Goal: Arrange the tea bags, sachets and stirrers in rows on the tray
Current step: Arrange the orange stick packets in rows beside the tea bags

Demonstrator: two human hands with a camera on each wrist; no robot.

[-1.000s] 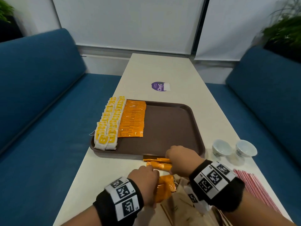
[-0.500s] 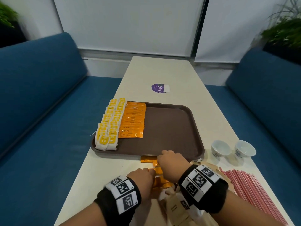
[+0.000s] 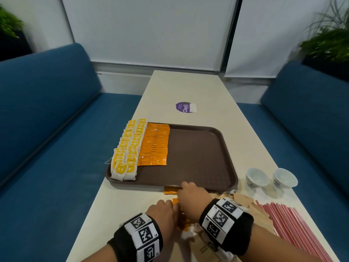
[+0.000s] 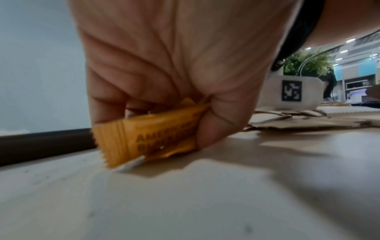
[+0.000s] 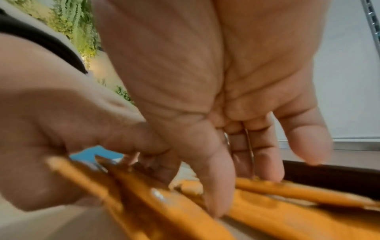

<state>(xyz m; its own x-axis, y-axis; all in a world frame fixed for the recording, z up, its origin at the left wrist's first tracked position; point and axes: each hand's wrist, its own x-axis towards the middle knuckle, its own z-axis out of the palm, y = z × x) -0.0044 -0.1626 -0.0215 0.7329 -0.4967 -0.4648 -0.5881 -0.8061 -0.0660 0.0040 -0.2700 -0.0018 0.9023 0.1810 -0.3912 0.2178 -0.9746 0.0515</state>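
On the brown tray (image 3: 198, 157), two rows of tea bags (image 3: 126, 148) run along the 9 o'clock edge, and just beside them a single row of orange sachets (image 3: 154, 144) overlaps front to back, each with its long axis running 9 to 3. The rest of the tray, toward 3 o'clock, is bare. At the tray's 6 o'clock, on the table (image 3: 120, 205), the left hand (image 3: 162, 210) has its grip closed on one loose sachet (image 4: 148, 138), thumb and curled fingers pinching its right end so the free end sticks out toward 9 o'clock. Just to its right, the right hand (image 3: 192, 197) has its fingers fairly straight, spread down onto the loose sachet pile (image 5: 267, 203) against the tray's near rim; no sachet looks clasped. The open lane beside the orange row lies at about 12 o'clock from both hands, the right hand nearer. Farther right, toward 4 o'clock, the red stirrers (image 3: 294, 229) lie untouched on the table.
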